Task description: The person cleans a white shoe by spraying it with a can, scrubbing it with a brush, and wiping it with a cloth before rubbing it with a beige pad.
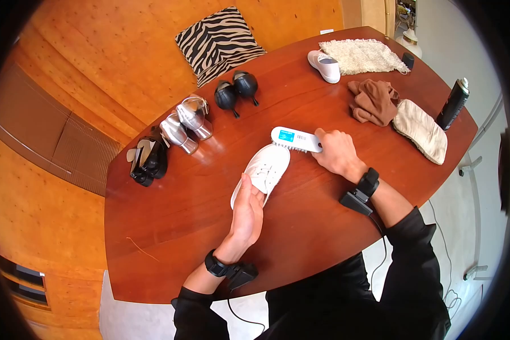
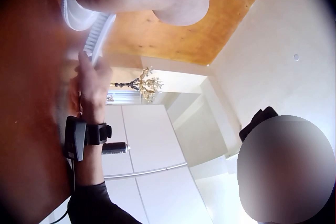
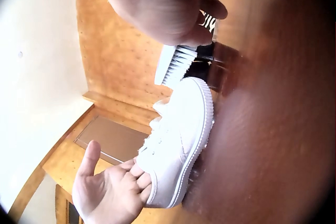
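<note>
Left hand holds white shoe at its opening; long axis runs forward-right, toe pointing away from that grip. Right hand grips brush, which extends leftward to the toe.

I could not read any word or number. On the white brush in my right hand, a blue label and barcode-like marks stood left of my fingers; on the black can, right of this hand, the marks were too small.
</note>
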Available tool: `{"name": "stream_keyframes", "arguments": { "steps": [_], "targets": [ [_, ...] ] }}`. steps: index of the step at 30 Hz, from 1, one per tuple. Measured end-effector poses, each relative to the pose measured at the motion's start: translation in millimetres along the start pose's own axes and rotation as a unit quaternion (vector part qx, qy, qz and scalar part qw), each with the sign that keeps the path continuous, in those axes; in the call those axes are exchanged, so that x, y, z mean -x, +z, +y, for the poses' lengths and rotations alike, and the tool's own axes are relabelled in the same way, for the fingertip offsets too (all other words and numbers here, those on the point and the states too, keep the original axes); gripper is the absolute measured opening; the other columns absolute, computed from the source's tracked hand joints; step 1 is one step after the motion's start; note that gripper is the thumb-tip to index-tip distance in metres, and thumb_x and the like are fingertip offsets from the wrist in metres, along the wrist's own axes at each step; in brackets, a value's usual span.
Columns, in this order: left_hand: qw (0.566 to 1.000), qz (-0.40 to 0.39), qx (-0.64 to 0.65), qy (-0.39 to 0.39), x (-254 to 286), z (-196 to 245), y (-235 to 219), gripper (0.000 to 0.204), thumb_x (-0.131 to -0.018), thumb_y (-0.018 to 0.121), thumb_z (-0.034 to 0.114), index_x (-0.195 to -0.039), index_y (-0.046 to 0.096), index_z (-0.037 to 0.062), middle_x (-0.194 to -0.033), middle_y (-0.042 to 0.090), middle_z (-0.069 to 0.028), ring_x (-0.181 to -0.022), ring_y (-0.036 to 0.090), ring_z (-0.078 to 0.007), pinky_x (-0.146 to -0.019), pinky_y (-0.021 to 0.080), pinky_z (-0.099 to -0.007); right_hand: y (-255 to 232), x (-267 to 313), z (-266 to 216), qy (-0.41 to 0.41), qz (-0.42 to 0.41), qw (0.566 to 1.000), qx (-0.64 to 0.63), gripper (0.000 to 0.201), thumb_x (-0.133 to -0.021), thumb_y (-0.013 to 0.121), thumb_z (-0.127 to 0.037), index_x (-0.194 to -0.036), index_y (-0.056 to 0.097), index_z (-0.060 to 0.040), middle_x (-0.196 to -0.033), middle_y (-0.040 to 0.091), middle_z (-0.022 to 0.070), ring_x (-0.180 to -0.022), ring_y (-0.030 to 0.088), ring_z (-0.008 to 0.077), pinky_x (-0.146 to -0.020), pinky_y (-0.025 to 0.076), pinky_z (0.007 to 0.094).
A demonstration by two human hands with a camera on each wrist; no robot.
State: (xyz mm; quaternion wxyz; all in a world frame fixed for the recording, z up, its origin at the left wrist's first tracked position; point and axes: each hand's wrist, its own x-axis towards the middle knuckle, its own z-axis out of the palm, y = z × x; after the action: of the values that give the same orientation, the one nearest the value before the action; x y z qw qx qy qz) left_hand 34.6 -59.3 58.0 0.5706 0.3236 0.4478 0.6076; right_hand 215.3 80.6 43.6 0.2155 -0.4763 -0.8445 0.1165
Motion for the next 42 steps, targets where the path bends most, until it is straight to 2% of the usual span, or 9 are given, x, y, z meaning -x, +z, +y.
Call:
{"name": "stream_keyframes", "arguments": {
  "steps": [5,9,17,20,26,31,35,37,42],
  "targets": [
    [1.000,0.005,0.002,-0.004,0.8,1.9,2.8,0.072,-0.095,0.030,0.052,-0.136,0.022,-0.0063,-0.138,0.035,-0.0183,-0.129,0.034,-0.0237,-0.109,0.021,-0.0338,2.7,1.6,-1.7,-0.003,-0.006,1.000,-0.013,0.015,-0.075,0.060,-0.015,-0.080,0.056,-0.0006,-0.069,0.061,0.0201,-0.068,0.060,0.0379,-0.064,0.048,0.0453],
    [1.000,0.007,-0.005,0.005,1.0,-2.3,2.4,0.070,-0.095,0.032,0.050,-0.136,0.023,-0.0066,-0.138,0.037,-0.0177,-0.130,0.034,-0.0234,-0.108,0.021,-0.0336,3.2,4.3,-4.1,-0.078,-0.043,0.995,-0.054,0.016,-0.076,0.060,-0.016,-0.080,0.056,-0.0007,-0.070,0.062,0.0198,-0.069,0.061,0.0374,-0.064,0.048,0.0451],
    [0.998,0.013,-0.052,-0.018,3.1,-3.3,-3.6,0.049,-0.088,0.060,0.021,-0.122,0.037,-0.0048,-0.130,0.044,-0.0118,-0.123,0.037,-0.0171,-0.106,0.022,-0.0314,-0.9,2.1,-4.2,-0.010,-0.012,1.000,-0.017,0.016,-0.076,0.060,-0.016,-0.078,0.056,-0.0007,-0.069,0.062,0.0197,-0.068,0.060,0.0375,-0.064,0.048,0.0449],
    [0.999,0.007,-0.052,-0.011,2.2,-4.1,-3.6,0.048,-0.087,0.060,0.020,-0.122,0.038,-0.0043,-0.129,0.046,-0.0112,-0.123,0.037,-0.0169,-0.106,0.021,-0.0323,0.2,2.0,-4.4,0.005,-0.006,1.000,-0.011,0.016,-0.076,0.060,-0.016,-0.078,0.056,-0.0006,-0.069,0.062,0.0196,-0.068,0.060,0.0374,-0.064,0.048,0.0448],
    [0.998,0.000,-0.062,-0.019,1.7,-4.4,-5.3,0.047,-0.087,0.060,0.017,-0.123,0.038,-0.0037,-0.132,0.045,-0.0108,-0.125,0.036,-0.0170,-0.105,0.021,-0.0319,4.0,3.2,-2.9,-0.093,-0.037,0.993,-0.067,0.016,-0.075,0.061,-0.015,-0.078,0.056,-0.0007,-0.069,0.061,0.0197,-0.068,0.060,0.0371,-0.064,0.048,0.0447],
    [0.998,-0.006,-0.059,-0.011,1.8,-4.2,-4.2,0.048,-0.087,0.060,0.017,-0.124,0.038,-0.0035,-0.132,0.045,-0.0104,-0.125,0.036,-0.0168,-0.105,0.021,-0.0317,-0.7,1.0,-3.2,-0.009,-0.011,1.000,-0.018,0.016,-0.074,0.061,-0.014,-0.079,0.056,-0.0005,-0.070,0.062,0.0196,-0.069,0.061,0.0366,-0.064,0.049,0.0441],
    [0.998,-0.006,-0.056,-0.011,2.6,-2.2,-1.9,0.048,-0.087,0.060,0.017,-0.124,0.038,-0.0033,-0.131,0.046,-0.0103,-0.124,0.037,-0.0166,-0.105,0.021,-0.0319,-0.1,1.1,-2.3,-0.004,-0.015,1.000,-0.023,0.016,-0.074,0.061,-0.014,-0.080,0.057,0.0000,-0.070,0.062,0.0194,-0.069,0.061,0.0363,-0.063,0.049,0.0438],
    [0.998,-0.007,-0.062,-0.011,1.6,-3.5,-3.5,0.049,-0.087,0.061,0.018,-0.124,0.038,-0.0033,-0.131,0.046,-0.0101,-0.124,0.037,-0.0163,-0.105,0.021,-0.0321,2.0,2.2,-1.1,-0.077,-0.028,0.995,-0.063,0.016,-0.074,0.061,-0.014,-0.080,0.057,0.0001,-0.070,0.062,0.0193,-0.068,0.061,0.0362,-0.063,0.049,0.0437],
    [0.998,-0.006,-0.068,-0.011,1.0,-4.7,-5.8,0.050,-0.086,0.062,0.019,-0.124,0.038,-0.0030,-0.130,0.046,-0.0097,-0.123,0.038,-0.0157,-0.105,0.021,-0.0323,1.9,3.2,-4.3,-0.096,-0.043,0.993,-0.058,0.016,-0.074,0.061,-0.014,-0.081,0.057,-0.0004,-0.071,0.062,0.0186,-0.069,0.061,0.0362,-0.064,0.049,0.0435]
  ]
}}
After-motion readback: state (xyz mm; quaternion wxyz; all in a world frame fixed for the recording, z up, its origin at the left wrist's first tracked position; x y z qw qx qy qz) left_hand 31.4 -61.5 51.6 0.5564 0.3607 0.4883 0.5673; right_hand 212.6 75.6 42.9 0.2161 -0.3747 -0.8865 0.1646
